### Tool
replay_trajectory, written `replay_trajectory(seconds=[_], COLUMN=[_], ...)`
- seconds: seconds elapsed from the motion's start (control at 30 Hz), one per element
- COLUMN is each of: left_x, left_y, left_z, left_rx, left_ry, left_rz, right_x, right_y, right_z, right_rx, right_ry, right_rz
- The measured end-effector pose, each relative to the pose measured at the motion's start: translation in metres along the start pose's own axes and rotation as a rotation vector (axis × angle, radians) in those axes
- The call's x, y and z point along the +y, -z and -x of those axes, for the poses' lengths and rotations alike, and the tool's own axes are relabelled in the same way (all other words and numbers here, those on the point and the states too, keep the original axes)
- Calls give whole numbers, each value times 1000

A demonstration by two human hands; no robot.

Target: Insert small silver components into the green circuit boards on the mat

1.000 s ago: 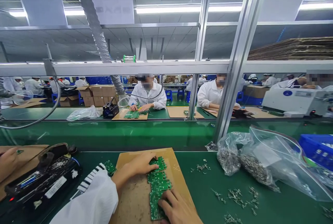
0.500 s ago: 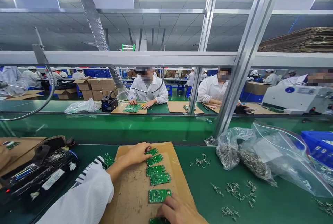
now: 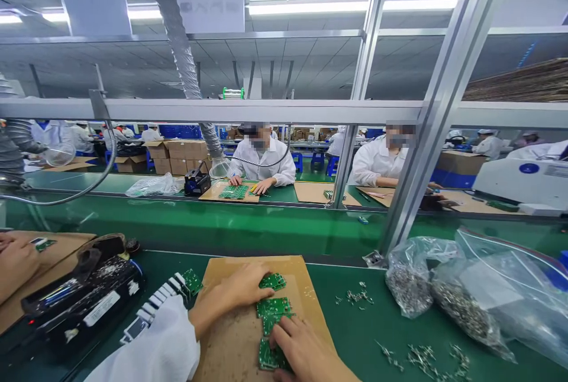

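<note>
A column of green circuit boards lies on a brown cardboard sheet [image 3: 231, 343] in front of me. My left hand [image 3: 246, 285] grips the far circuit board [image 3: 274, 281] by its left side, thumb along the near edge. Just nearer sit two more boards, a middle board [image 3: 271, 306] and one beneath my right fingertips [image 3: 270, 326], close together or overlapping. My right hand [image 3: 304, 343] bends its fingers over the right side of the nearest circuit board [image 3: 267, 355], covering part of it. Another green board [image 3: 192, 281] rests left of the cardboard, beside my left forearm.
Left stands a black device [image 3: 89, 302] beside a row of white parts [image 3: 157, 302]. Small metal pins [image 3: 359, 297] lie scattered on the right, with bags of pins [image 3: 408, 281] behind them. A metal post [image 3: 448, 98] rises there. Co-workers sit across the bench; another person's hand [image 3: 18, 264] is at far left.
My left hand has drawn the far boards nearer, and the column is shorter and tighter. My right hand has moved onto the nearer boards. The camera view has shifted slightly.
</note>
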State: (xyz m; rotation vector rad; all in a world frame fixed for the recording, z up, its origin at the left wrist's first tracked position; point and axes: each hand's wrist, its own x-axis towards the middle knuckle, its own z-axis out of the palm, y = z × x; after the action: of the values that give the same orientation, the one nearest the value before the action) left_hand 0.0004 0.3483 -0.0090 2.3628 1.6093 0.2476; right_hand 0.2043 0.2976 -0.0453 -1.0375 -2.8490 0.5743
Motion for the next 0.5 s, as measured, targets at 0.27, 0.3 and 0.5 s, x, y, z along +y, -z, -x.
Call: replay_trajectory(seconds=[0.27, 0.3, 0.5], left_x=[7, 10, 17], left_y=[12, 10, -1], left_z=[11, 14, 20], left_rx=[-31, -45, -120], left_ry=[-10, -12, -3], left_rz=[21, 26, 15], right_x=[0, 3, 17], right_y=[60, 68, 81], right_z=[25, 28, 33], right_rx=[159, 170, 132], right_ry=[25, 21, 24], right_rz=[-210, -198, -170])
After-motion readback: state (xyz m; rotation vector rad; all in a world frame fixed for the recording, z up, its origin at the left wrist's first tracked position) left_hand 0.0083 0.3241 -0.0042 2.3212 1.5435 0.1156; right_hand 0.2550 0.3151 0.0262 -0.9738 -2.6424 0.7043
